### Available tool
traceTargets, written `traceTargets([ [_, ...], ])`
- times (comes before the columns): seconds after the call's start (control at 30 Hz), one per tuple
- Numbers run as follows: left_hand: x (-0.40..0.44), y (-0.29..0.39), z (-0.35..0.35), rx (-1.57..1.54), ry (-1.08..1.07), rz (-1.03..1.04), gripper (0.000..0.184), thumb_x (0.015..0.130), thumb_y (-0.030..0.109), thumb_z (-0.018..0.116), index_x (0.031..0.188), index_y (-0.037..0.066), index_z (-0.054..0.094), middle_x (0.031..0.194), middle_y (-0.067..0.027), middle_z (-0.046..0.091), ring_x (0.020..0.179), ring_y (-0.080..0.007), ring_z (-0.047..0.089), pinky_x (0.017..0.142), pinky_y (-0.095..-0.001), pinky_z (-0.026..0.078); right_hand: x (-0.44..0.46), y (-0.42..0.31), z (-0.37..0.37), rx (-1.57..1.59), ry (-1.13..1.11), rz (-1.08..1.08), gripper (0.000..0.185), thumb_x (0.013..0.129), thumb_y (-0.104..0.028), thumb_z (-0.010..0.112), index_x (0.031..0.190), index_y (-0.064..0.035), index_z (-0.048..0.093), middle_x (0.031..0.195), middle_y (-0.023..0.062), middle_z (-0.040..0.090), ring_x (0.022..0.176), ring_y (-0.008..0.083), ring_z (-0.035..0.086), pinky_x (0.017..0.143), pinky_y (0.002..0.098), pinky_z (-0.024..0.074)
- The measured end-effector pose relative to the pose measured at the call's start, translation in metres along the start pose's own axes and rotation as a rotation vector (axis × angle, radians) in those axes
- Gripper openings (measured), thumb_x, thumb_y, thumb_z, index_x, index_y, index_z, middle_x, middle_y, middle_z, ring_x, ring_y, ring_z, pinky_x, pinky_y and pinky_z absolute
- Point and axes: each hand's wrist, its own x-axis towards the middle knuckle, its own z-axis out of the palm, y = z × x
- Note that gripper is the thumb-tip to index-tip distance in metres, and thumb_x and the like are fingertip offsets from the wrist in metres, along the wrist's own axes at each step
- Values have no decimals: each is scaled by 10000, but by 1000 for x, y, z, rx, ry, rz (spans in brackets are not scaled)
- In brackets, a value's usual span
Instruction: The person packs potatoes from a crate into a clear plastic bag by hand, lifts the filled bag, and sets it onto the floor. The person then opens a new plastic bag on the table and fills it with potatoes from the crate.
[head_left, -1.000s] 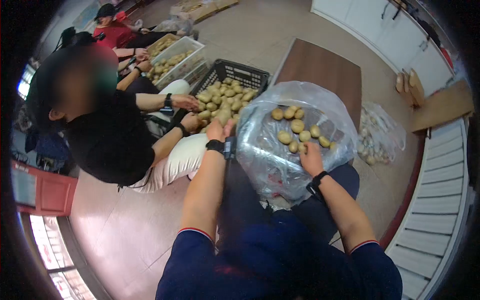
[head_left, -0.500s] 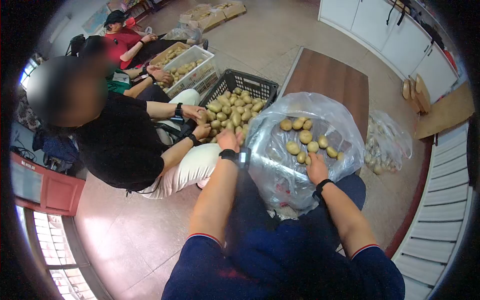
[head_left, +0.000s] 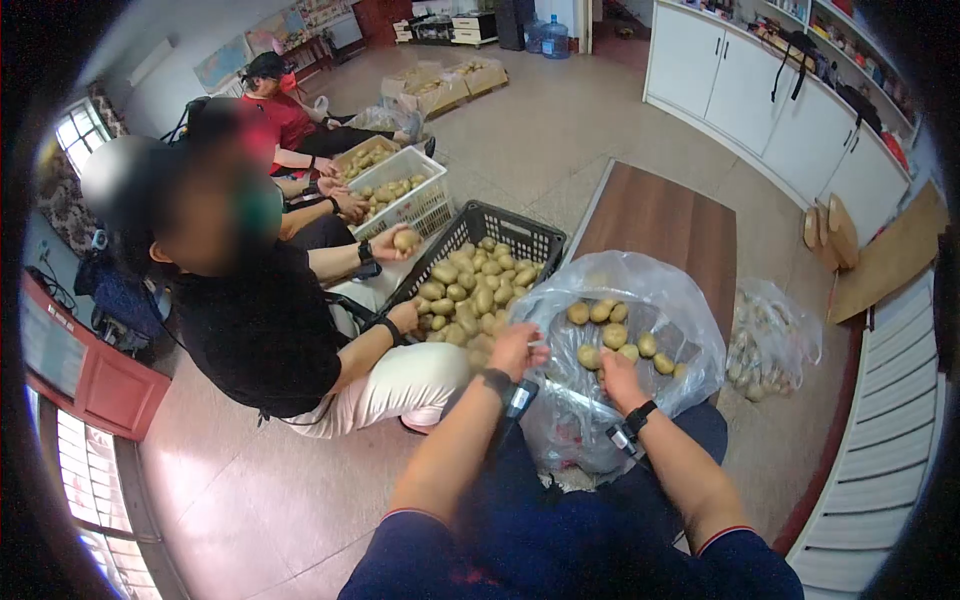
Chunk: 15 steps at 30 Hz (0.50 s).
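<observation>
A clear plastic bag [head_left: 690, 310] lies spread open at my lap, with several potatoes [head_left: 600, 312] inside. My right hand [head_left: 622, 382] reaches into it, fingers closed around a potato near the others. My left hand [head_left: 520, 350] hovers at the bag's left rim, slightly blurred, its fingers stretched out and apart with no potato visible in them. Just left of that hand, a black crate [head_left: 515, 232] is heaped with potatoes [head_left: 470, 285]; a couple near my wrist are smeared by motion.
A co-worker's hand [head_left: 396, 243] holds a potato over the crate's left side. White crate [head_left: 437, 190] with potatoes stands behind. Brown table [head_left: 655, 215] lies beyond the bag; a filled plastic bag [head_left: 765, 340] sits on the floor at right.
My left hand has moved from over the black crate rightward to the bag's rim. My right hand stays inside the bag. The co-worker's hand has lifted a potato. The view has tilted up.
</observation>
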Motion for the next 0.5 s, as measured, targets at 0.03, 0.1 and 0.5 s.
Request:
traceTargets([
  [0.03,-3,1,4,34,-53,-30,289,919,257,564,1135,74,511,991,-72,589,682,-210,638,537,-303,530,3,-5,10,129,-79,-64,407,945,-393,465,883,-14,599,817,131,579,722,235,518,625,358,394],
  [0.1,-9,0,8,87,-93,-69,331,917,294,557,1161,77,505,1047,-79,584,698,-217,638,547,-307,506,-4,-32,18,195,-268,-44,364,961,-380,467,828,-58,571,645,7,521,492,93,453,436,265,368],
  [0.5,6,-2,0,-134,-295,-165,243,964,305,487,1026,85,570,848,-67,629,603,-168,581,501,-303,484,-16,-71,29,-71,-115,-391,254,895,-229,598,1042,-23,598,845,151,644,776,281,630,670,379,483],
])
